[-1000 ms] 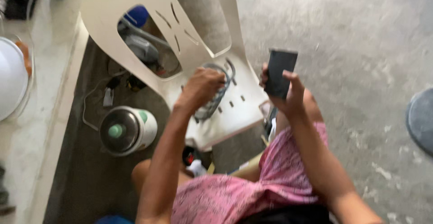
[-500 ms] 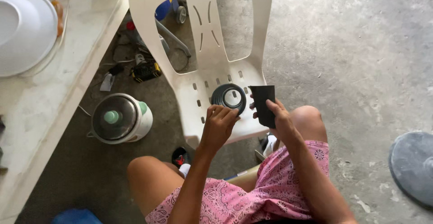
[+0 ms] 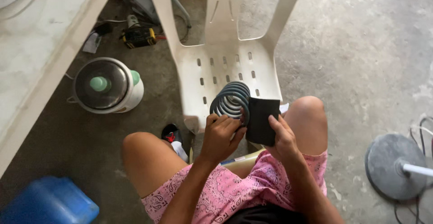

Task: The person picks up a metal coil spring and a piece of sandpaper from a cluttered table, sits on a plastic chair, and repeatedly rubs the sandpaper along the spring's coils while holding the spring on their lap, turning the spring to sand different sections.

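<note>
A coiled grey-blue ring stack (image 3: 231, 100), ridged like a spring, sits clasped in the left hand (image 3: 220, 136), fingers curled tight around its lower edge. Touching its right side, a flat black rectangular sheet (image 3: 262, 120) is pinched by the right hand (image 3: 285, 138), thumb across its face. Just beyond both hands stands a white plastic chair (image 3: 225, 66) with a slotted seat. Off to the left hand's side rests a round white cooker (image 3: 107, 86) with a green knob; nearer, a blue container (image 3: 47, 203).
</note>
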The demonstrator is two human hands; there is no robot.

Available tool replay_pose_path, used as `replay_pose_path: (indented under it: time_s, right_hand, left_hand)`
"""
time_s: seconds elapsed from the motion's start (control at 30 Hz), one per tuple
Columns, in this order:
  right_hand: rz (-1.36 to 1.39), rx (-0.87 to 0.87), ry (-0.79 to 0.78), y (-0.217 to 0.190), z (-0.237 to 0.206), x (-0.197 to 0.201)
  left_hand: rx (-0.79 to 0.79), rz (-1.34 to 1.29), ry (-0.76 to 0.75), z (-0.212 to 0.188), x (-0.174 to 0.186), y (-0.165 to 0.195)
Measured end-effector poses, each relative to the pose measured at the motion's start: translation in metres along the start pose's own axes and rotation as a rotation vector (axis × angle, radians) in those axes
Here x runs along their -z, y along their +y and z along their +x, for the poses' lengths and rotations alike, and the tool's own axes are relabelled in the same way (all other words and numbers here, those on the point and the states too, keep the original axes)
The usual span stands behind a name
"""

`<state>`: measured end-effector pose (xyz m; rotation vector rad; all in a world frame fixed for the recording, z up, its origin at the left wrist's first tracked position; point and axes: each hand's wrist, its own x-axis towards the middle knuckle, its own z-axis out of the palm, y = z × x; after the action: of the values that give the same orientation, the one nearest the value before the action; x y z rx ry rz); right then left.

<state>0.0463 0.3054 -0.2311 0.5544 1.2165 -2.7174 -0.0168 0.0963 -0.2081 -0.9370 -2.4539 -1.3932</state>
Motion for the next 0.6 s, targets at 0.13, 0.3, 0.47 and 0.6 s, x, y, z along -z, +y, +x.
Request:
replay_pose_path:
  time_s: [0.13,0.3,0.47,0.6]
  right_hand:
    - [-0.598,0.133,-0.069,0.005,-0.010,-0.051]
    - [-1.387,0.621,-0.157,-0.008,-0.008,-0.106]
    - [-1.596,0.750,-0.175,-0.012,-0.002,-0.130]
    - [-1.621,0.771,-0.085,-0.011,-0.016,-0.128]
  left_hand:
    - [0.039,-0.001,0.043,-0.006,0.006,-0.006]
    - [-0.065,-0.015,0.064,-0.008,0.011,-0.019]
    - [-0.129,0.001,-0.031,-0.011,0.010,-0.023]
    - [-0.084,0.038,-0.010,-0.010,0.006,-0.021]
